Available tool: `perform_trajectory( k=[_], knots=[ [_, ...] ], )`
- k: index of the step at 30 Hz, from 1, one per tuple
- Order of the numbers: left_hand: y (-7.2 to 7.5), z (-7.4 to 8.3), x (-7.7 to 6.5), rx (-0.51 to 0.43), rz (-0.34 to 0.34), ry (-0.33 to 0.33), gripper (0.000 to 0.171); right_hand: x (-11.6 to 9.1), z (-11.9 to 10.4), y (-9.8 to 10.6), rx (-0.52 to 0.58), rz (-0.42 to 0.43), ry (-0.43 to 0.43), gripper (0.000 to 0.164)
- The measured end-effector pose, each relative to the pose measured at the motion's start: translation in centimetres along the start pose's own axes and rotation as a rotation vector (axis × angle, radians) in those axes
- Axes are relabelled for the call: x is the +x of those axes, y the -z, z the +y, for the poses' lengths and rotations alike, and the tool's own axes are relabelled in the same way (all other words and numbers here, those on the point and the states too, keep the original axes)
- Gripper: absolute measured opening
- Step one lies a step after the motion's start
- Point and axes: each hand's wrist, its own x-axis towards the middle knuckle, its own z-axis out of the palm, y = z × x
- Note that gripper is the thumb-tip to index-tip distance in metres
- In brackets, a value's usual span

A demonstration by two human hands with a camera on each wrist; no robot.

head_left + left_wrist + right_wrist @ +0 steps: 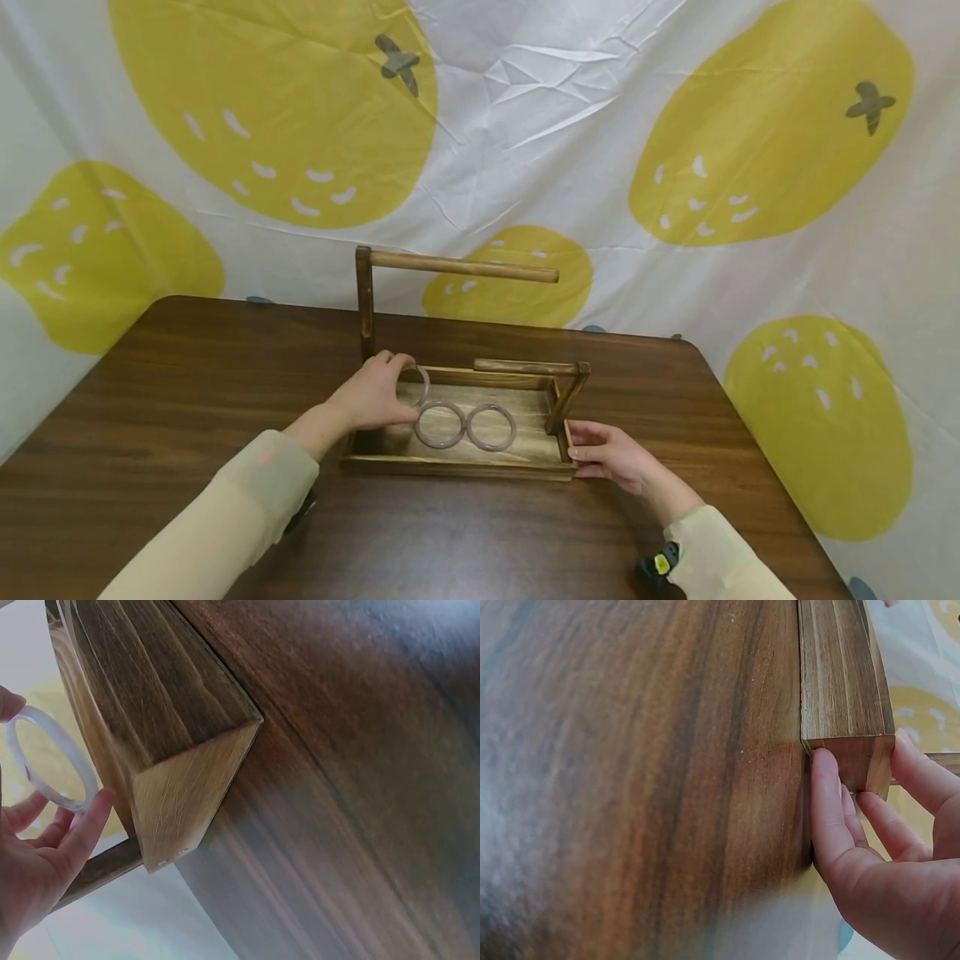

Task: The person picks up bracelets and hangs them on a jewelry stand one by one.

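Observation:
My left hand (372, 393) pinches a pale, translucent bangle (427, 385) upright over the left part of a brown wooden tray (457, 469). In the left wrist view, the thumb is at the top of the ring and the fingertips at its lower edge. Two more bangles (440, 447) lie side by side on the tray floor. At the tray's right end, my right hand (618, 458) grips the short end wall. The right wrist view has the thumb at its upper rim and fingers (829, 799) against the outer face.
A tall post with a long horizontal bar (465, 265) rises from the tray's back left. A shorter post with a bar (525, 367) stands at its right end. The dark wooden table (225, 367) extends around the tray; a lemon-print cloth (525, 108) hangs behind.

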Motion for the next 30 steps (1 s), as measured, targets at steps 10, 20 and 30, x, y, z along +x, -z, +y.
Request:
perform_trajectory(
  k=[10, 20, 30],
  knots=[
    [-0.1, 0.5, -0.1, -0.085, 0.057, -0.018, 0.068, -0.1, -0.1, -0.1, -0.010, 0.012, 0.004, 0.069],
    [-0.2, 1.7, 0.0, -0.183, 0.120, -0.047, 0.071, -0.1, 0.0, -0.1, -0.008, 0.003, 0.000, 0.069],
    [-0.1, 2.5, 0.0, -0.265, 0.152, -0.037, 0.070, -0.1, -0.1, -0.1, -0.011, 0.006, 0.000, 0.068]
  ],
)
